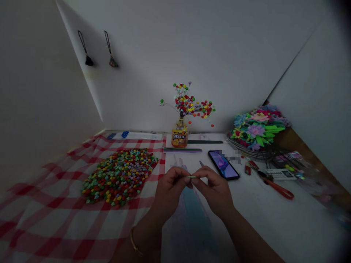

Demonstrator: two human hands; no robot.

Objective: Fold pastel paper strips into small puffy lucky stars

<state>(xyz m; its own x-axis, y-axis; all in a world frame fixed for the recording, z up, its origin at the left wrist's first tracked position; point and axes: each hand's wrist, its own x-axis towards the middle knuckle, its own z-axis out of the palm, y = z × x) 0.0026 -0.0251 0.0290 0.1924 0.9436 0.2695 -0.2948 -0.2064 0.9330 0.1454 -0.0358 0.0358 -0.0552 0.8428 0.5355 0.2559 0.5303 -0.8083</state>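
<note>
My left hand (170,188) and my right hand (215,190) meet over the table, fingers pinched together. Between them they hold a thin pale green paper strip (192,176). A bracelet sits on my left wrist. To the left lies a heap of small coloured paper stars (120,175) on a red and white checked cloth (52,215). Beyond my hands stands a small orange bottle (179,137) holding wire stems tipped with coloured stars (189,104).
A phone (223,165) lies face up just right of my hands. Red-handled scissors (275,186) and small items lie further right. A basket of coloured paper flowers (256,131) stands at the back right. Strip packs (182,149) lie by the bottle. White walls close in behind.
</note>
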